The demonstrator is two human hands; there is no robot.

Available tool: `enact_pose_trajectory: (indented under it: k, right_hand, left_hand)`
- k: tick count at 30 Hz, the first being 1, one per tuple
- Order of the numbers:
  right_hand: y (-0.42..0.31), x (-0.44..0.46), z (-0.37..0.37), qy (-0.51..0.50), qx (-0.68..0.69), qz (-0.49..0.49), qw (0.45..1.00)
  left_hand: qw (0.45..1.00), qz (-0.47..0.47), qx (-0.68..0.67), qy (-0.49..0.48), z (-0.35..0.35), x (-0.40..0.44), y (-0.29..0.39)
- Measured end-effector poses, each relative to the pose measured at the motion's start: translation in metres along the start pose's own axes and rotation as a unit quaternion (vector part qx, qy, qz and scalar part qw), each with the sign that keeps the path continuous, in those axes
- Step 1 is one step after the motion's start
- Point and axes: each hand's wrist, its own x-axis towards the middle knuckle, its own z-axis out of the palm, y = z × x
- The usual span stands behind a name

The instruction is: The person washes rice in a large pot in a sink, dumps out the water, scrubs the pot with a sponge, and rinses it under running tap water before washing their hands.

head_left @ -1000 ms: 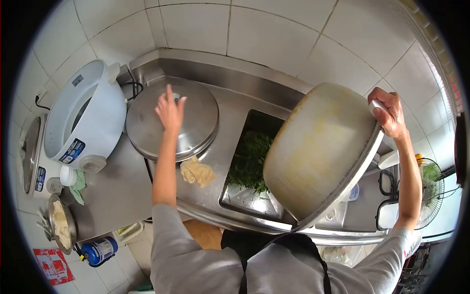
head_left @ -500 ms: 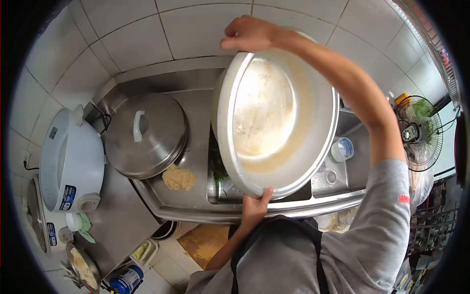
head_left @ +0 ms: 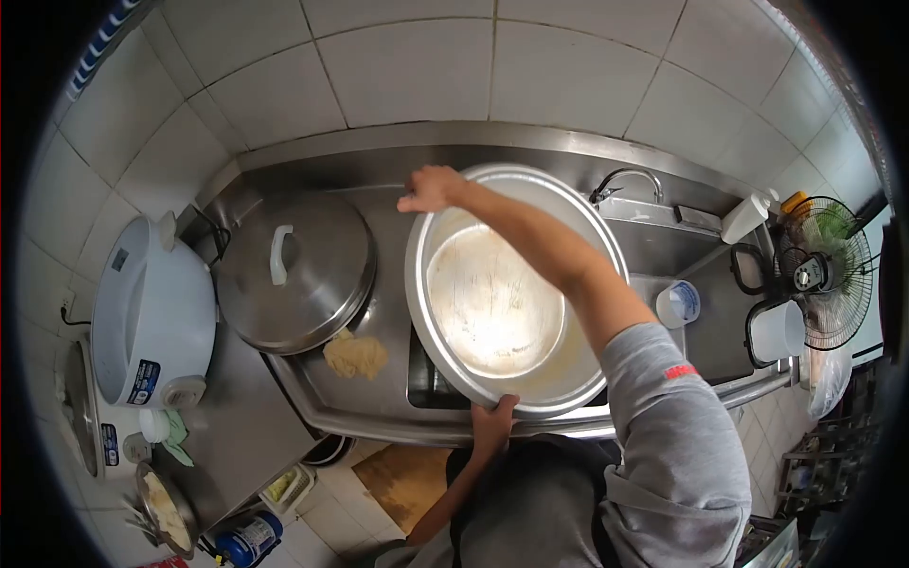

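Observation:
A large, round metal basin (head_left: pixel 492 308) sits over the sink, its worn inside facing up toward me. My left hand (head_left: pixel 492 424) grips its near rim, thumb on top. Across the basin reaches my right arm, and my right hand (head_left: pixel 432 188) is closed at the far left rim; its fingertips are partly hidden. Left of the basin, a wide steel lid (head_left: pixel 312 275) with a pale handle rests on the drainboard. Beside that lid lies a crumpled beige cloth (head_left: pixel 356 354).
A faucet (head_left: pixel 630 180) rises behind the basin. To the right are a white tub (head_left: pixel 678 304), a white container (head_left: pixel 775 331) and a fan (head_left: pixel 824 273). A big, pale blue cooker (head_left: pixel 156 312) stands on the left counter, with a bowl (head_left: pixel 166 509) nearer me.
The basin has tipped down from a steep tilt to a flatter position. My right hand has come lower and slightly left with it. More of the faucet and right side now shows.

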Motion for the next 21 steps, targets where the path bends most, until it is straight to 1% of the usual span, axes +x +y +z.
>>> enact_pose_trajectory:
  k: [1,4,5,7,8,10,11,12,13,14,15,16,17,18,19,20,21]
  right_hand:
    - [0.009,0.002,0.017,0.025,0.022,0.005,0.999]
    - [0.022,0.012,0.05,0.049,0.008,-0.002,0.999]
    - [0.024,0.013,0.055,0.085,0.035,0.002,0.996]
    - [0.029,0.0,0.049,0.156,0.085,0.021,0.984]
    - [0.042,-0.012,0.037,0.164,0.072,0.045,0.983]
    - [0.057,-0.043,-0.001,0.176,0.044,0.088,0.98]
    - [0.079,-0.059,-0.016,0.199,-0.028,0.139,0.97]
    - [0.11,-0.083,-0.031,0.284,-0.098,0.145,0.943]
    - [0.142,-0.11,-0.043,0.447,-0.161,0.132,0.87]
    - [0.177,-0.142,-0.062,0.461,-0.204,0.185,0.843]
    - [0.214,-0.173,-0.072,0.45,-0.233,0.264,0.82]
    - [0.236,-0.206,-0.082,0.402,-0.226,0.357,0.812]
    - [0.254,-0.231,-0.083,0.38,-0.117,0.427,0.812]
    - [0.263,-0.249,-0.081,0.341,-0.027,0.489,0.802]
    - [0.273,-0.259,-0.074,0.339,0.0,0.457,0.822]
    - [0.283,-0.262,-0.065,0.33,0.006,0.465,0.822]
    - [0.279,-0.261,-0.062,0.321,0.014,0.472,0.821]
  left_hand:
    - [1.0,-0.01,0.006,0.008,-0.002,0.004,-0.002]
    - [0.999,-0.009,-0.004,0.038,-0.01,0.016,-0.002]
    - [0.998,-0.034,-0.025,0.052,-0.009,0.018,0.002]
    - [0.989,0.079,0.123,0.025,-0.025,0.029,-0.012]
    - [0.973,0.122,0.196,-0.022,-0.034,0.036,-0.017]
    - [0.914,0.224,0.324,-0.098,-0.051,0.049,-0.026]
    - [0.891,0.215,0.38,-0.123,-0.058,0.054,-0.026]
    - [0.866,0.204,0.433,-0.143,-0.062,0.059,-0.028]
    - [0.974,0.063,0.188,-0.112,-0.059,0.066,-0.035]
    - [0.979,0.056,0.167,-0.105,-0.064,0.066,-0.038]
    - [0.984,0.047,0.146,-0.096,-0.061,0.064,-0.035]
    - [0.995,-0.033,0.044,-0.081,-0.051,0.063,-0.024]
    - [0.991,-0.108,-0.06,-0.049,-0.041,0.062,-0.013]
    - [0.991,-0.107,-0.055,-0.051,-0.041,0.063,-0.014]
    - [0.992,-0.106,-0.051,-0.054,-0.042,0.066,-0.017]
    - [0.992,-0.106,-0.046,-0.054,-0.044,0.066,-0.019]
    - [0.991,-0.112,-0.042,-0.064,-0.045,0.065,-0.02]
